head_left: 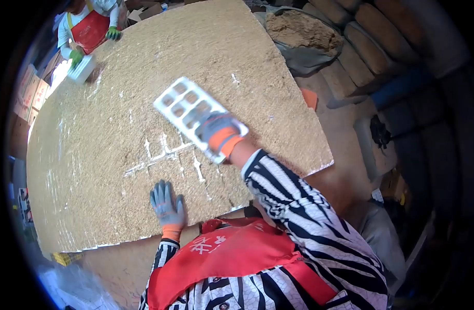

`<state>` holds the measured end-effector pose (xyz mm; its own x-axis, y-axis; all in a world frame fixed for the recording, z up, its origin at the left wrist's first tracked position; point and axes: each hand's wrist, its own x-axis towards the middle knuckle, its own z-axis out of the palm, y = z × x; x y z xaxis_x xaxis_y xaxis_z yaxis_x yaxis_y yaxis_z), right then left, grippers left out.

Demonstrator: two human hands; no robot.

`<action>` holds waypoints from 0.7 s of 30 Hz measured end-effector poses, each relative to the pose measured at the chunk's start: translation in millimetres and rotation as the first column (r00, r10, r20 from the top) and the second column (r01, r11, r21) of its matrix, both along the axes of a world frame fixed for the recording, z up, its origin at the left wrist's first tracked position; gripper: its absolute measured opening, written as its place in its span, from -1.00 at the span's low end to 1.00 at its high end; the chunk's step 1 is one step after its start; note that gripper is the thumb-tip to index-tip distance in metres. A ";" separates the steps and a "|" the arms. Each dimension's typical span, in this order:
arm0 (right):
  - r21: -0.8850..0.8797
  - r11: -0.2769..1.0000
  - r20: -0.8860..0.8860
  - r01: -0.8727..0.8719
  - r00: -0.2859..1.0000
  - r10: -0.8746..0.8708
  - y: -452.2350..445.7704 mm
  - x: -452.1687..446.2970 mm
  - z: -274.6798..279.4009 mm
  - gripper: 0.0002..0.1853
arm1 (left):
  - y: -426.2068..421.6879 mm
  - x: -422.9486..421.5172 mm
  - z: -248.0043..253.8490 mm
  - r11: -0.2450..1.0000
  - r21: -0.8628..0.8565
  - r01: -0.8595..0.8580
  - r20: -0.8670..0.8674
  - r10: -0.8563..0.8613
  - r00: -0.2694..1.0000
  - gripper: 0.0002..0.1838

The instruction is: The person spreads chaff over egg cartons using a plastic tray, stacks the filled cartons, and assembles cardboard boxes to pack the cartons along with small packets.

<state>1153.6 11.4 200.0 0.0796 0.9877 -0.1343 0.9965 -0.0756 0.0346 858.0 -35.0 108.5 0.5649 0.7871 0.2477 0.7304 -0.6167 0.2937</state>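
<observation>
A white tray (179, 98) with square openings is held over the grainy tan material (144, 67) that covers the large table. My right hand (218, 133), in a grey and orange glove, is closed on the tray's near right part; its fingers are blurred. Left of the tray and nearer my body, my left hand (167, 205) lies flat on the material, fingers spread, in the same kind of glove. Between the two hands, white lines (167, 154) show through the material in a branching pattern.
At the upper left a co-worker in a red apron (90, 32) and green gloves holds a white block-like object (82, 70). An open sack (301, 39) of brown material and stacked full sacks (369, 46) stand at the upper right. Cartons (30, 93) are at the left.
</observation>
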 end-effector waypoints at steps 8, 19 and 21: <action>0.201 0.773 -0.435 0.602 0.761 -0.481 -54.1 278.1 11.7 -0.51 | -0.9 25.2 17.5 0.999 -0.003 -0.043 -0.060 0.043 0.997 -0.35; 0.418 0.871 -0.632 0.259 0.771 0.074 -33.9 187.5 24.2 -0.44 | -3.8 31.6 20.1 0.998 -0.009 -0.066 -0.074 0.065 0.995 -0.38; 0.356 0.924 -0.493 0.137 0.868 0.061 -45.2 198.2 45.1 -0.40 | -0.8 34.1 14.9 0.998 0.006 -0.055 -0.080 0.056 0.995 -0.38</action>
